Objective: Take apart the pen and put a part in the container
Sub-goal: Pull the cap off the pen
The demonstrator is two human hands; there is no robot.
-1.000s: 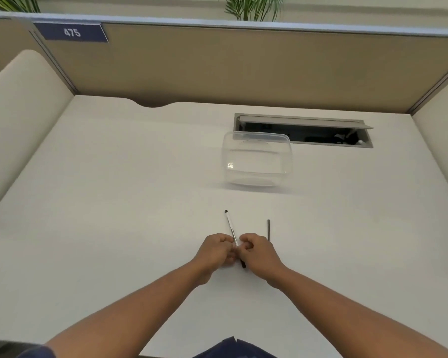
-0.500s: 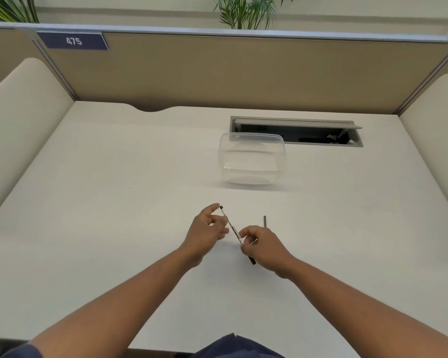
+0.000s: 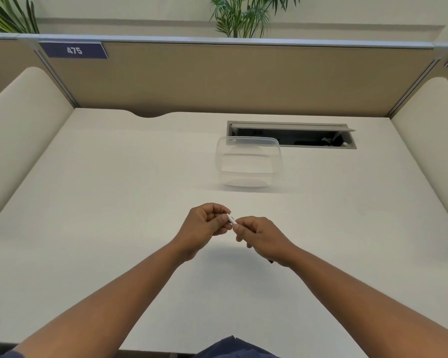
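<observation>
Fingers (image 3: 224,221) of both hands pinch the slim white plastic pen (image 3: 232,220) at frame centre, seemingly mid-disassembly, while the clear plastic container (image 3: 248,161) above holds no part yet.

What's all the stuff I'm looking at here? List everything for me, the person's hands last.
Container: one, clear plastic, open, nothing visible inside, on the desk beyond the hands.
Pen: one, white barrel with a dark tip poking out below the right wrist, held between both hands above the desk; mostly hidden.
Desk: one, off-white, fills the middle of the view.
Cable hatch: one, grey, lid open, set into the desk behind the container.
Partition: one, tan, along the back of the desk.
Number plate: one, blue, reads 475, top left of the partition.
Plants: two, green, behind the partition.
Left hand: pinching the pen.
Right hand: closed round the pen.
</observation>
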